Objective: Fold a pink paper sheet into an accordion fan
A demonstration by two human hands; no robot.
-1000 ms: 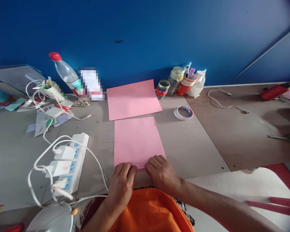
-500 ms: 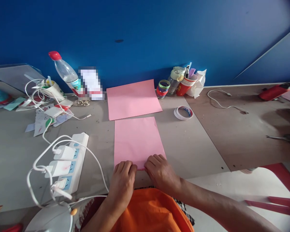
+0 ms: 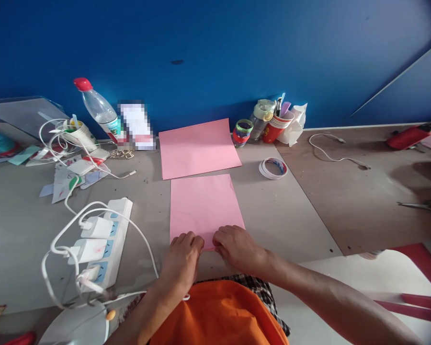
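Note:
A pink sheet of paper (image 3: 203,206) lies on the grey table in front of me, its near edge bent into a narrow roll or fold. My left hand (image 3: 184,256) is closed on the left part of that edge, fingers curled over it. On the right part, my right hand (image 3: 235,247) grips the same edge with curled fingers, thumb tucked underneath. A short stretch of the rolled edge shows between the two hands. Just beyond this sheet, more pink paper (image 3: 200,149) lies flat near the blue wall.
To the left are a white power strip (image 3: 120,215) with chargers and cables, and a red-capped bottle (image 3: 99,108). A tape roll (image 3: 273,168) lies to the right, below a red paper cup (image 3: 276,127) of pens. Scissors (image 3: 425,206) are at far right.
Both hands have shifted slightly away from me along with the paper's near edge, which is rolled a little further. The other objects stay in place.

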